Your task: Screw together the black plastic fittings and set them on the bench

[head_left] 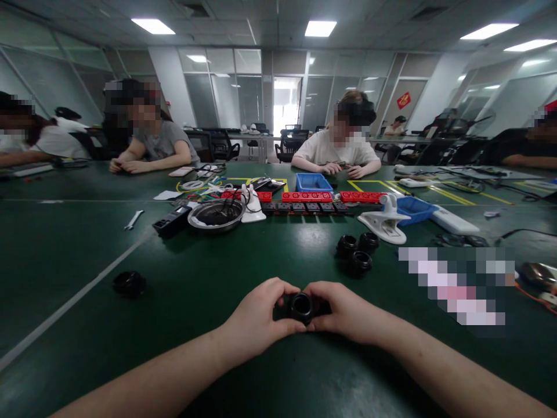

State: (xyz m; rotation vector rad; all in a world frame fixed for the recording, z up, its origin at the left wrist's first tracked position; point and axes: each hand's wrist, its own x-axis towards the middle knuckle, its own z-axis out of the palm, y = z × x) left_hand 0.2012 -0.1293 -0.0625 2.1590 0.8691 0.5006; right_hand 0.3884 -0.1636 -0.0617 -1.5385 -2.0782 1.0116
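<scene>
Fingers of left hand (256, 322) and right hand (343, 313) were clamped on small black round plastic fitting (301, 306), low over dark green bench (174, 278). Risk: uneven pinch, fitting could slip and roll away across it.

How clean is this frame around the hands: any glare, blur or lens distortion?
Head view: even overhead light from ceiling panels, which leave soft glare patches on the green table; the left hand, right hand and the black ring-shaped part they hold are sharp; the wide-angle lens bows straight lines at the frame edges; a pixelated block masks something at right.
</scene>
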